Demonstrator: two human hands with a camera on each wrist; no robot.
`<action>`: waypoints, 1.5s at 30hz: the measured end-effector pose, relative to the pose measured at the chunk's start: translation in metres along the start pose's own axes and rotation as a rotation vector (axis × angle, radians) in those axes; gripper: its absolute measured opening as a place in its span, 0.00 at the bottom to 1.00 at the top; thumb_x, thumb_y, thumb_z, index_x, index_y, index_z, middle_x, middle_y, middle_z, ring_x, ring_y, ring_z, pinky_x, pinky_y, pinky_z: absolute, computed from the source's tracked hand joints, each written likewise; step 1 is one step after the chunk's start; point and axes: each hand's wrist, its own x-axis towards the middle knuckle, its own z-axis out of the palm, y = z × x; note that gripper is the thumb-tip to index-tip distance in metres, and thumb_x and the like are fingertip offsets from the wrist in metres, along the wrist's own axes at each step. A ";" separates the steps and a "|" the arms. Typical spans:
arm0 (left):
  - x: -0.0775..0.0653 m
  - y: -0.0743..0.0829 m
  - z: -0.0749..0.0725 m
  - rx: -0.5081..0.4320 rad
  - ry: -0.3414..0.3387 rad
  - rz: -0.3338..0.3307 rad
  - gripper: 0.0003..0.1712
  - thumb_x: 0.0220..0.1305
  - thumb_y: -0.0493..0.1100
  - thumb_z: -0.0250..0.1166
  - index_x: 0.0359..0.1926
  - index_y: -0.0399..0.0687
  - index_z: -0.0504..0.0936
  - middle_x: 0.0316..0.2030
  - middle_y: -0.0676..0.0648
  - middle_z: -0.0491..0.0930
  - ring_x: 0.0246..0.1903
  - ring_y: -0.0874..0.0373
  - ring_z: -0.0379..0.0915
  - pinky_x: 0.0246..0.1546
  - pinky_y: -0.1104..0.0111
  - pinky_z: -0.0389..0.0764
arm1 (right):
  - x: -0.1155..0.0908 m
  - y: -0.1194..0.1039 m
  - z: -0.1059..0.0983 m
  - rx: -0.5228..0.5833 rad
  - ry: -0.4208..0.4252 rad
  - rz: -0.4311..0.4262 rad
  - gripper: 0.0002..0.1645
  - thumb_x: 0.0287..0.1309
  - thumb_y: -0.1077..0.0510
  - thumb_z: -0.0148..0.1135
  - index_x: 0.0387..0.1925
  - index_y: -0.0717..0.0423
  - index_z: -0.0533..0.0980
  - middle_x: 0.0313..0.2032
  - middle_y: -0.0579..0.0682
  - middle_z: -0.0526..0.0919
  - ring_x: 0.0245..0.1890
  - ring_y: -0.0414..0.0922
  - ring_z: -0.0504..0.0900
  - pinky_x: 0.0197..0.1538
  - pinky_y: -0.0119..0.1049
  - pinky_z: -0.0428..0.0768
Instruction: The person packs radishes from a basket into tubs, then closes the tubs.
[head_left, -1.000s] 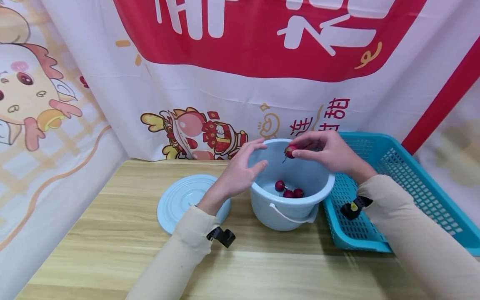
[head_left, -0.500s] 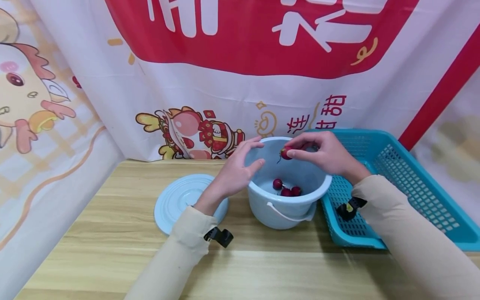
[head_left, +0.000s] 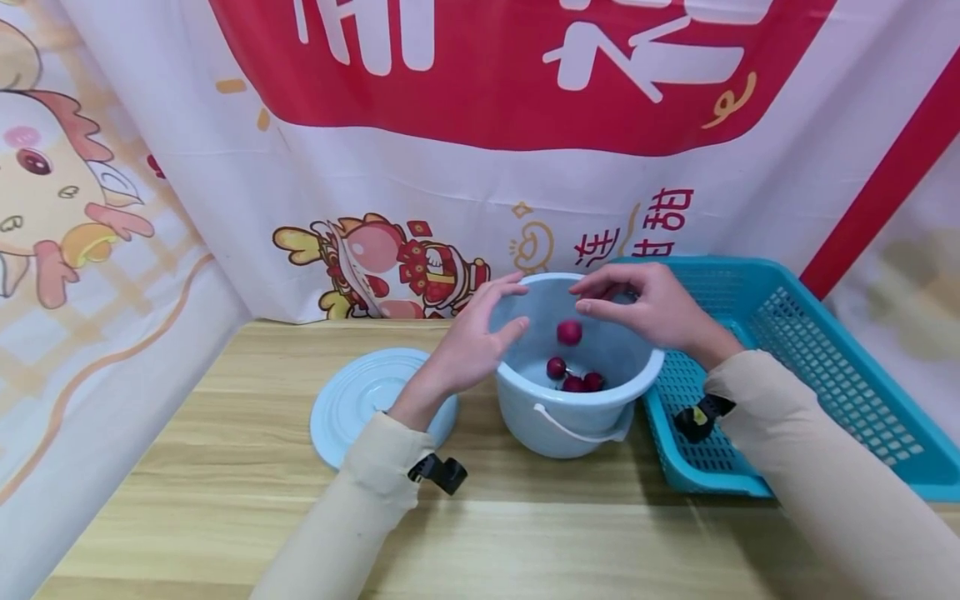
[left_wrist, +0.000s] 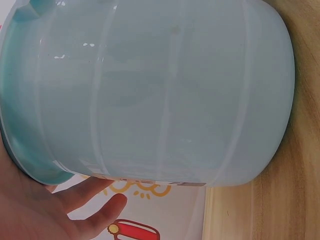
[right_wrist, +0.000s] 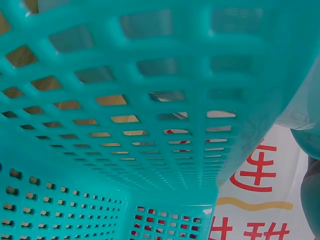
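A light blue bucket (head_left: pixel 543 425) with a white handle stands on the table. Inside its base lie several dark red radishes (head_left: pixel 556 367). Another radish (head_left: pixel 569 332), slightly blurred, is in mid-air inside the bucket, just below my right hand (head_left: pixel 645 307). That hand is over the bucket's right rim, thumb and index finger parted. Something dark red, seemingly another radish (head_left: pixel 613 292), shows behind them, held in the curled fingers. At the left rim my left hand (head_left: pixel 480 333) is spread, thumb and fingers apart; in the left wrist view its fingers (left_wrist: pixel 107 212) reach beside the bucket wall.
A round light blue lid (head_left: pixel 352 400) lies on the wooden table (head_left: pixel 225 500) left of the bucket. To the right sits a teal perforated basket (head_left: pixel 832 358), close against the bucket. A printed cloth (head_left: pixel 420 183) hangs behind the table.
The radish pinched between my right thumb and index finger has been let go and has dropped into the bucket's opening. My left hand stays by the rim; the view shifted slightly.
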 end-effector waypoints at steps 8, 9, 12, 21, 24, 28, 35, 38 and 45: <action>0.000 0.001 -0.001 0.005 -0.007 -0.009 0.27 0.81 0.46 0.57 0.76 0.51 0.70 0.83 0.56 0.57 0.84 0.52 0.49 0.80 0.42 0.61 | 0.000 -0.001 -0.001 -0.012 0.006 -0.007 0.18 0.65 0.49 0.74 0.55 0.46 0.87 0.51 0.49 0.90 0.47 0.47 0.86 0.47 0.34 0.87; 0.000 0.001 -0.001 0.005 -0.007 -0.009 0.27 0.81 0.46 0.57 0.76 0.51 0.69 0.83 0.55 0.57 0.84 0.52 0.49 0.81 0.42 0.61 | 0.001 0.000 -0.002 -0.010 0.007 -0.008 0.18 0.65 0.49 0.74 0.55 0.46 0.87 0.51 0.49 0.90 0.47 0.47 0.86 0.47 0.33 0.87; 0.000 0.001 -0.001 0.006 -0.006 -0.004 0.27 0.80 0.46 0.57 0.76 0.50 0.69 0.83 0.55 0.57 0.84 0.51 0.50 0.81 0.42 0.61 | 0.000 0.000 -0.003 0.003 0.005 -0.004 0.18 0.65 0.49 0.74 0.55 0.46 0.87 0.51 0.49 0.90 0.47 0.47 0.86 0.47 0.33 0.87; 0.001 0.001 -0.001 -0.002 -0.011 0.013 0.28 0.80 0.46 0.57 0.76 0.49 0.69 0.83 0.54 0.57 0.84 0.50 0.48 0.82 0.39 0.57 | -0.002 0.006 -0.019 0.129 0.001 -0.006 0.21 0.65 0.52 0.74 0.58 0.51 0.86 0.52 0.49 0.91 0.48 0.44 0.91 0.51 0.33 0.90; 0.001 0.001 -0.001 -0.001 -0.010 0.012 0.28 0.80 0.47 0.57 0.76 0.48 0.69 0.83 0.54 0.57 0.84 0.50 0.48 0.82 0.39 0.55 | -0.003 0.010 -0.030 0.146 0.013 0.035 0.23 0.66 0.51 0.73 0.60 0.51 0.85 0.53 0.45 0.91 0.50 0.43 0.90 0.51 0.34 0.90; 0.001 0.001 -0.002 -0.006 -0.010 0.013 0.29 0.80 0.47 0.57 0.76 0.48 0.69 0.83 0.54 0.57 0.84 0.50 0.48 0.82 0.39 0.56 | -0.006 0.020 -0.045 0.143 0.038 0.130 0.27 0.67 0.46 0.72 0.64 0.47 0.82 0.56 0.40 0.88 0.53 0.43 0.87 0.51 0.34 0.89; 0.000 0.001 -0.003 -0.010 -0.010 0.004 0.28 0.80 0.47 0.57 0.76 0.48 0.69 0.83 0.55 0.57 0.84 0.51 0.48 0.82 0.40 0.57 | -0.006 0.042 -0.065 0.168 0.049 0.301 0.33 0.66 0.39 0.71 0.70 0.41 0.77 0.63 0.42 0.83 0.57 0.42 0.85 0.52 0.35 0.89; 0.001 0.000 -0.003 -0.011 -0.012 0.005 0.29 0.80 0.47 0.57 0.76 0.48 0.69 0.83 0.55 0.57 0.84 0.50 0.48 0.81 0.40 0.58 | -0.005 0.051 -0.070 0.152 0.057 0.348 0.37 0.64 0.36 0.71 0.71 0.40 0.76 0.64 0.39 0.82 0.60 0.44 0.81 0.52 0.34 0.88; 0.002 -0.002 -0.002 -0.008 -0.018 0.007 0.29 0.80 0.48 0.57 0.76 0.47 0.69 0.83 0.54 0.57 0.84 0.50 0.48 0.82 0.40 0.57 | -0.003 0.066 -0.077 0.129 0.049 0.431 0.41 0.64 0.36 0.71 0.74 0.43 0.73 0.69 0.43 0.75 0.67 0.48 0.70 0.52 0.34 0.87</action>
